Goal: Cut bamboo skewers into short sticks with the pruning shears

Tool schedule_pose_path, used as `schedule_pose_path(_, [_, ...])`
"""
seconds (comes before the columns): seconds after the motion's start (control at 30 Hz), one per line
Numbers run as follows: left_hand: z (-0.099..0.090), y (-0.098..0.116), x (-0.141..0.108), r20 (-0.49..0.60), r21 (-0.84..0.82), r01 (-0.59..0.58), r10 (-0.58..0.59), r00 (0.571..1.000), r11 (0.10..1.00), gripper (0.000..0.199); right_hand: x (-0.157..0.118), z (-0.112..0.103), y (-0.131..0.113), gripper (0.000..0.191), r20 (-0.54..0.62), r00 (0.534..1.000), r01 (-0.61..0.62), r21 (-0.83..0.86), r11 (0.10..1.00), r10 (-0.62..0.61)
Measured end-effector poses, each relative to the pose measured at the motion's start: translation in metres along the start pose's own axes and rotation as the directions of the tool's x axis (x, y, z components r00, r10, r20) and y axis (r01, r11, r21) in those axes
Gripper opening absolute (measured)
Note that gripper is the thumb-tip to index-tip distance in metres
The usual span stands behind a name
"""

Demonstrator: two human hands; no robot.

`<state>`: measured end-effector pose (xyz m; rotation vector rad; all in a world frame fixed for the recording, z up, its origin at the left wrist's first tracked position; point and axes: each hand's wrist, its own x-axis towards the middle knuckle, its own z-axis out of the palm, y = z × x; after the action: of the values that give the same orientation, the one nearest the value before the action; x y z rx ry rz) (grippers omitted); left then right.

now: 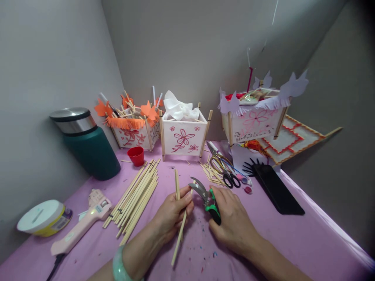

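My left hand (175,210), with a pale green bangle on the wrist, is closed on wooden sticks (178,244); one slants down toward me, another stands up past the fingers. My right hand (230,218) is wrapped round the green and black handles of pruning shears (206,199). The shears' curved blades are apart, with the upper end of the slanting stick between them, just above my left fingertips. Left of my hands lies a pile of long sticks (137,199), some with dark marks near their ends.
Short stick pieces (212,173), scissors (231,180) and a black phone (278,189) lie to the right. Decorated boxes stand behind, the white one (184,138) centrally. A red cup (136,156), green bottle (90,148), pink glue gun (82,226) and round tub (43,218) are left.
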<state>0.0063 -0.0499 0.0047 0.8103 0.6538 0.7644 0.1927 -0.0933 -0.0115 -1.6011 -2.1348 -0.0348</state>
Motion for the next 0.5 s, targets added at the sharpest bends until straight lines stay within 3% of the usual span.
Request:
schedule_pose_path(0.37, [0.002,0.0049,-0.0038,-0.03,0.007,0.018,-0.017,0.999,1.0,0.048,0.0029,0.0017,0.0048,0.053,0.033,0.999,-0.016,0.061,0.998,0.014])
schedule_pose_path(0.5, [0.0039,0.0043,-0.0032,-0.056,0.038,-0.003,0.005,0.998,0.999,0.047,0.002,0.0007,0.0054,0.06,0.011,1.0,-0.008,0.039,0.999,0.008])
